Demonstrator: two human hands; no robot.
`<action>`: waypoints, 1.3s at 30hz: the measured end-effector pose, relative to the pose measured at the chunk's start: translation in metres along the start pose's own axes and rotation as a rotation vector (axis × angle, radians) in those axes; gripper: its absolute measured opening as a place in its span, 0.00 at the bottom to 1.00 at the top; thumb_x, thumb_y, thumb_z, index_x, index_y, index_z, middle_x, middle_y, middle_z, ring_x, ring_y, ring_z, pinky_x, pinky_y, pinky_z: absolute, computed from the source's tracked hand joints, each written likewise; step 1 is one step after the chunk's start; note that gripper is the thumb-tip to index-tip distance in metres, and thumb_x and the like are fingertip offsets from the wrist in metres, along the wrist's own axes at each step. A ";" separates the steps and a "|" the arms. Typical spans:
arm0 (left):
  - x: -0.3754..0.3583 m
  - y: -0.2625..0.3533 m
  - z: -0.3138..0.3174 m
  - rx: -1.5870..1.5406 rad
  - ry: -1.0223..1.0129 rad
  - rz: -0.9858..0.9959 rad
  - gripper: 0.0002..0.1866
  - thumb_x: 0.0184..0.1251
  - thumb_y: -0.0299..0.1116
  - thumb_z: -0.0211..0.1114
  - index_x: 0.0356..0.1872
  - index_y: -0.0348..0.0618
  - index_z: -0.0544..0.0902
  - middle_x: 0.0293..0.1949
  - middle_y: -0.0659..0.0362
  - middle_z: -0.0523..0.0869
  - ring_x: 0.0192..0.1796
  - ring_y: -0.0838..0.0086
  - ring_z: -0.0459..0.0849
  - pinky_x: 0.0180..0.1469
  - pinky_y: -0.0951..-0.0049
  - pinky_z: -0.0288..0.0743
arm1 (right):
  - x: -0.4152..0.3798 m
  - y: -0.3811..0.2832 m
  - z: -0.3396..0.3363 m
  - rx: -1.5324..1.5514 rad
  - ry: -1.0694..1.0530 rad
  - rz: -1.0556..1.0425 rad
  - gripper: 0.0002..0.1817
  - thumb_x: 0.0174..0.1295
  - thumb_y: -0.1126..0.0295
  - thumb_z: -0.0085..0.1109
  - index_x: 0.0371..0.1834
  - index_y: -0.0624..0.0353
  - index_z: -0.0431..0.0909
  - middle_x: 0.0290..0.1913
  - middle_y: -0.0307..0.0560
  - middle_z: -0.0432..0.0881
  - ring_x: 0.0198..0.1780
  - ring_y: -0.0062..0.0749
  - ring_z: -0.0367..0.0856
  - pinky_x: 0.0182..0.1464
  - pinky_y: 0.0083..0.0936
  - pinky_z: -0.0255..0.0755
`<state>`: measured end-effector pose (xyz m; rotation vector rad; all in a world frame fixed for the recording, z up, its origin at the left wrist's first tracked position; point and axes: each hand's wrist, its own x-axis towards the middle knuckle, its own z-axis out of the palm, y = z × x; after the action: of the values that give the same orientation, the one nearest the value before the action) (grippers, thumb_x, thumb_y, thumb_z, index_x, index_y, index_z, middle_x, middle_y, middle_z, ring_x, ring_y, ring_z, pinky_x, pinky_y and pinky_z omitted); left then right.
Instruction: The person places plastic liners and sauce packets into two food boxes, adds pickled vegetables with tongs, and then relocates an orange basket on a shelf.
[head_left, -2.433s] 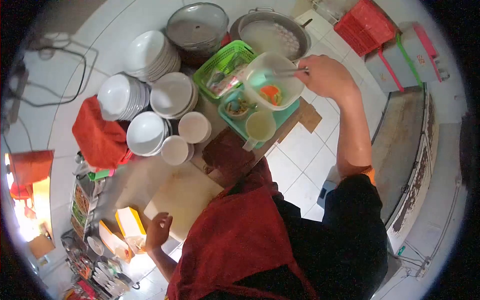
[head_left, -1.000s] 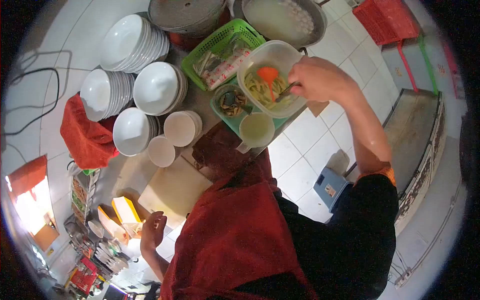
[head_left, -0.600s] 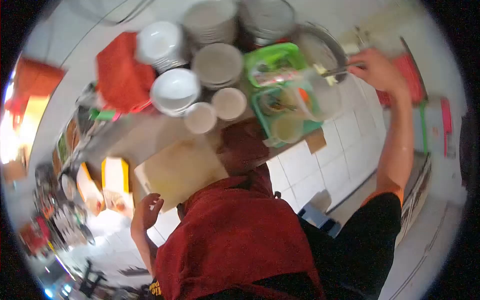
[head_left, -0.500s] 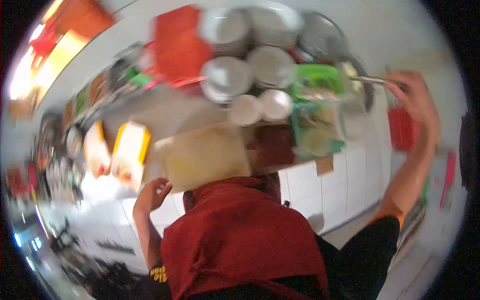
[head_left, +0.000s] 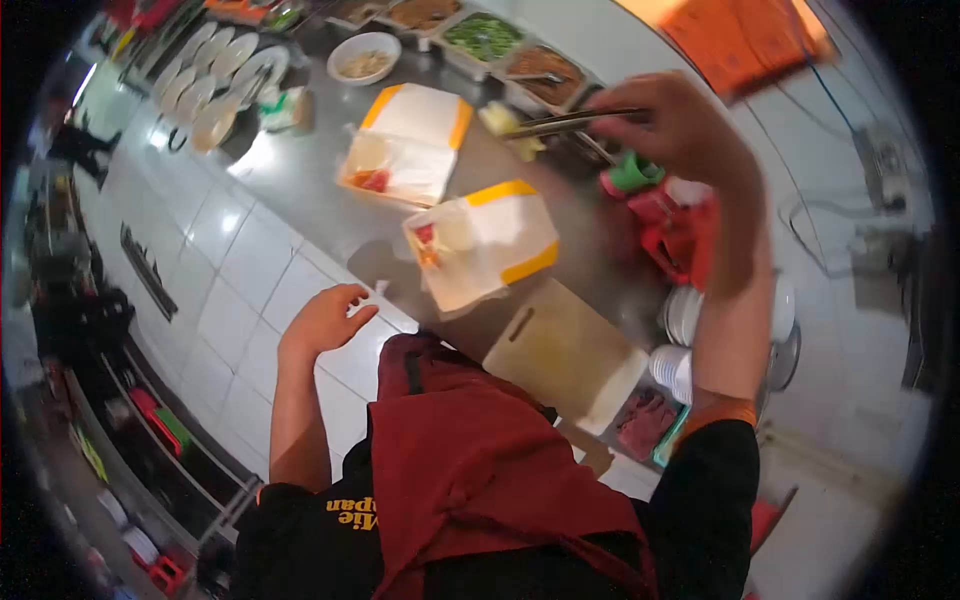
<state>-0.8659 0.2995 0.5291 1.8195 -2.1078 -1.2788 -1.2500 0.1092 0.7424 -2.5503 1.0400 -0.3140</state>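
Fingers of the right hand (head_left: 675,125) wrap tongs (head_left: 572,123), food (head_left: 500,120) at their tips toward the boxes (head_left: 518,232); left hand (head_left: 325,320) loosely open, empty.

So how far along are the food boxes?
Looks done: farther box and nearer box are unfolded, with red food inside. In hand: right hand grips tongs carrying pale yellow-green pieces; left hand looks empty. Remaining, probably: placing those pieces, then closing both boxes, now open.

Counter (head_left: 312,165): was grey, shiny
Boxes (head_left: 415,115): two lay open on it
Cutting board (head_left: 567,355): lay at five o'clock from them
White bowl (head_left: 364,60): stood at eleven o'clock
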 end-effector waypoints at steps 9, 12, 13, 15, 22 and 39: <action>-0.087 -0.126 0.017 -0.122 -0.058 -0.606 0.22 0.66 0.48 0.62 0.48 0.36 0.83 0.42 0.46 0.87 0.46 0.53 0.85 0.48 0.61 0.77 | 0.211 0.025 0.205 -0.034 -0.407 -0.054 0.13 0.56 0.66 0.63 0.40 0.63 0.85 0.35 0.58 0.86 0.36 0.48 0.83 0.44 0.36 0.76; -0.090 -0.139 0.032 -0.176 -0.055 -0.629 0.20 0.66 0.46 0.63 0.45 0.38 0.84 0.41 0.47 0.88 0.44 0.56 0.86 0.48 0.62 0.78 | 0.215 0.039 0.222 0.042 -0.331 -0.037 0.12 0.56 0.64 0.62 0.39 0.58 0.87 0.31 0.55 0.86 0.32 0.47 0.84 0.40 0.38 0.77; -0.087 -0.141 0.036 -0.177 -0.054 -0.630 0.20 0.66 0.46 0.63 0.45 0.38 0.84 0.41 0.47 0.88 0.44 0.56 0.86 0.48 0.62 0.78 | 0.215 0.037 0.222 0.042 -0.331 -0.038 0.12 0.56 0.64 0.62 0.39 0.58 0.87 0.31 0.55 0.86 0.32 0.47 0.84 0.40 0.38 0.77; -0.073 -0.139 0.034 -0.184 -0.085 -0.577 0.20 0.67 0.47 0.62 0.46 0.39 0.84 0.41 0.47 0.88 0.44 0.55 0.86 0.48 0.62 0.78 | 0.211 0.034 0.216 0.043 -0.267 0.006 0.12 0.57 0.64 0.62 0.40 0.58 0.87 0.31 0.55 0.85 0.32 0.47 0.84 0.40 0.38 0.77; -0.008 -0.105 -0.012 -0.102 -0.040 -0.325 0.21 0.67 0.49 0.61 0.43 0.38 0.84 0.37 0.45 0.87 0.41 0.53 0.85 0.45 0.61 0.77 | 0.155 0.024 0.167 0.138 -0.104 0.131 0.12 0.59 0.66 0.64 0.41 0.63 0.84 0.33 0.54 0.86 0.32 0.40 0.83 0.38 0.32 0.75; 0.143 0.068 -0.003 0.194 -0.457 0.243 0.20 0.68 0.47 0.60 0.35 0.36 0.84 0.23 0.53 0.83 0.27 0.69 0.81 0.32 0.64 0.73 | -0.551 -0.198 0.115 -0.111 1.059 1.687 0.13 0.66 0.67 0.62 0.46 0.67 0.82 0.35 0.40 0.83 0.37 0.21 0.76 0.41 0.20 0.72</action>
<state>-0.9594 0.1729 0.5096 1.3608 -2.6702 -1.5873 -1.4747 0.6587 0.6838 -0.5997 2.9740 -1.0108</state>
